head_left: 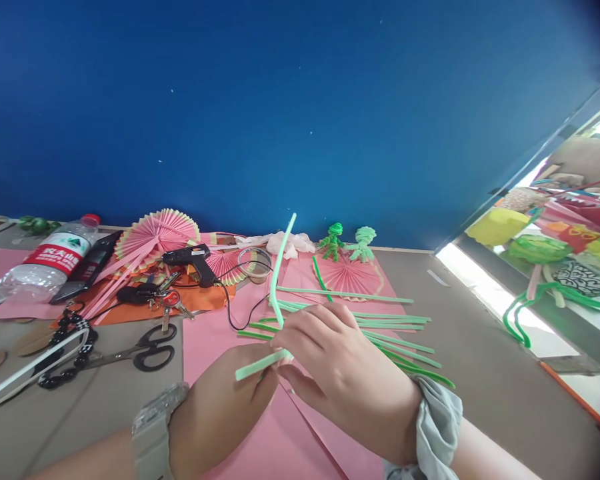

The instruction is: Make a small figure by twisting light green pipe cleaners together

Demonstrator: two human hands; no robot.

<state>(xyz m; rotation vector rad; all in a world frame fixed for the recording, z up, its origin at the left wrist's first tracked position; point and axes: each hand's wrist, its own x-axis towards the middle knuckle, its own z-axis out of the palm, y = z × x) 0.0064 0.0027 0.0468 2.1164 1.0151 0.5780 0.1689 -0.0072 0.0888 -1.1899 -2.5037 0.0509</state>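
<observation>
A pale green pipe cleaner (276, 288) is bent between my two hands, one length rising upward and a short end pointing left. My right hand (333, 363) is closed, its fingers pinching the pipe cleaner at the bend. Beneath that short end, my left hand (225, 403) is closed on the same pipe cleaner; its fingertips are partly hidden by my right hand. More pipe cleaners (400, 321), light and dark green, lie loose behind and right of my hands on pink paper (207, 350).
Scissors (153, 348), keys (170, 300), a glue gun (193, 260) and a plastic bottle (55, 257) lie left. Pink pleated fans (157, 240) and two green pipe-cleaner figures (363, 245) sit along the blue panel (300, 120). A tape roll (255, 263) lies behind my hands.
</observation>
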